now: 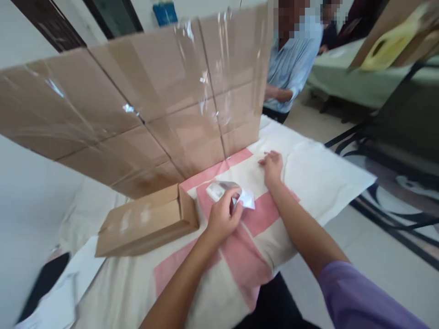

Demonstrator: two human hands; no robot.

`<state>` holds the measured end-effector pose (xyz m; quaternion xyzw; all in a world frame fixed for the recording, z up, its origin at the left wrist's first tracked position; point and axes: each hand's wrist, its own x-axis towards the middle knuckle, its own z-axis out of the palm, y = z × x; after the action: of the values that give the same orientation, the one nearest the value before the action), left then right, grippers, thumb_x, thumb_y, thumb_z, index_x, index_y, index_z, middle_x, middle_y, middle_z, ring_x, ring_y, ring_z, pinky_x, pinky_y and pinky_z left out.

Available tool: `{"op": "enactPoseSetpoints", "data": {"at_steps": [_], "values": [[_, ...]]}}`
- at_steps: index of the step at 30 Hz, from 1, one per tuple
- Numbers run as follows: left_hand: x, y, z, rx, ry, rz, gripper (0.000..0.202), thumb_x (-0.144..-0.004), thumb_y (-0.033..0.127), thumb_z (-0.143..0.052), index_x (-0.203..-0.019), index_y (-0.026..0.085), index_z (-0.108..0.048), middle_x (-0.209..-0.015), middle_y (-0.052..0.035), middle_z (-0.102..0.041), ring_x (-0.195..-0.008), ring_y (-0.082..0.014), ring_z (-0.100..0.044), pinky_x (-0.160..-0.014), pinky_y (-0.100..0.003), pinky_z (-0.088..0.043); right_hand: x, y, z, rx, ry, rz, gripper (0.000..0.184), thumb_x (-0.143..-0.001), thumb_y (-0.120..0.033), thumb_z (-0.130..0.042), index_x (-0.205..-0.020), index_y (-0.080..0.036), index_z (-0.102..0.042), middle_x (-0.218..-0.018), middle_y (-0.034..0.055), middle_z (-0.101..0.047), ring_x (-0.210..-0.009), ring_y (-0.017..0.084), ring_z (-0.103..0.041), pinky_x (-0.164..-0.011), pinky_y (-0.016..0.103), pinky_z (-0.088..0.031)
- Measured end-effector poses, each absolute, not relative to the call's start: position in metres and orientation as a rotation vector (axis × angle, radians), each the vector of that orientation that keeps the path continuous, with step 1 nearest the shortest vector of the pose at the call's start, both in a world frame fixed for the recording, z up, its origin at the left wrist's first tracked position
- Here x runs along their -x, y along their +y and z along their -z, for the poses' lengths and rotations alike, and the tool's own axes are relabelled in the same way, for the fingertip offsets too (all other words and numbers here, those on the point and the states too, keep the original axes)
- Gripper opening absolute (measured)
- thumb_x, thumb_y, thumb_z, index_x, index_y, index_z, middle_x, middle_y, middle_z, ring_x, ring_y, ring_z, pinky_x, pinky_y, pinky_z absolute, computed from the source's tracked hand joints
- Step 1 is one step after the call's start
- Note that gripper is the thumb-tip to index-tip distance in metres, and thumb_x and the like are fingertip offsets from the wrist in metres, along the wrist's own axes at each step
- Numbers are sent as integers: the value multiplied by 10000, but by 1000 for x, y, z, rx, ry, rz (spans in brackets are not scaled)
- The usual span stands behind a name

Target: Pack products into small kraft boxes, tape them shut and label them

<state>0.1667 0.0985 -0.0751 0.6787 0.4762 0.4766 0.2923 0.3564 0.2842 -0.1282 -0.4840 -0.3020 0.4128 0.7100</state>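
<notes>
My left hand (224,214) pinches a white, paper-like packet (247,199) between thumb and fingers, low over the cloth. The packet's far end looks shiny and greyish; blur hides what it is exactly. To the right and farther off, my right hand (273,167) hovers over or rests on the white part of the cloth. Its fingers are loosely bent and slightly apart, and I see nothing in them. Beneath both hands lies a cream cloth with pink bands (264,214).
A closed long cardboard box (144,224) lies left of my left hand. Behind it stands a tall taped cardboard panel (164,91). A person in a light blue shirt (291,59) is beyond it. White papers (61,292) lie at lower left, a dark chair (404,114) stands right.
</notes>
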Motion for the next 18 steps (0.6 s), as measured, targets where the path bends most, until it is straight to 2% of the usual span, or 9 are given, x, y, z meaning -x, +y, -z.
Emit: {"op": "enactPoseSetpoints", "data": {"at_steps": [2,4,8,13,15,18], "values": [[-177,119,66,-2090,1164,-1307,365,-946,255,-621,-1310,249,-610,-1092,-65,-725,-689,-124,-588,-711,-271,-478,-356,284,128,1051,-687,-893,327,-736,-229,-581,-1048,-221,-486,-1121,16,-659,-571,55,-600,-586,241,-472],[-189,141,60,-2161,1125,-1475,321,-958,258,-610,-1278,254,-630,-1101,-74,-737,-731,-141,-623,-732,-283,-500,-356,284,129,1026,-709,-881,337,-728,-246,-600,-1049,-221,-499,-1088,14,-666,-639,83,-641,-623,252,-495],[-215,163,53,-1972,1175,-1829,291,-1015,235,-506,-1294,218,-584,-1143,-114,-714,-860,-170,-667,-763,-299,-520,-358,283,130,1003,-700,-890,302,-686,-273,-643,-951,-217,-508,-845,-20,-646,-708,136,-663,-640,266,-510],[-228,158,48,-2122,1015,-1753,259,-985,174,-529,-1219,234,-623,-1162,-97,-714,-1094,-222,-671,-957,-375,-524,-362,285,131,997,-719,-904,325,-613,-251,-669,-901,-214,-522,-800,-17,-650,-689,151,-646,-637,293,-515],[-221,158,47,-2114,1070,-1753,282,-993,157,-495,-1248,227,-594,-1183,-107,-699,-1121,-226,-659,-959,-385,-523,-363,286,132,1003,-727,-902,337,-604,-255,-667,-908,-213,-528,-812,-16,-651,-704,154,-650,-644,297,-516],[-206,154,34,-2159,1141,-1698,297,-982,121,-474,-1224,227,-609,-1128,-97,-705,-1066,-233,-660,-925,-393,-519,-363,287,135,1013,-734,-892,329,-619,-282,-666,-908,-210,-529,-831,-14,-647,-734,154,-658,-660,295,-519]]}}
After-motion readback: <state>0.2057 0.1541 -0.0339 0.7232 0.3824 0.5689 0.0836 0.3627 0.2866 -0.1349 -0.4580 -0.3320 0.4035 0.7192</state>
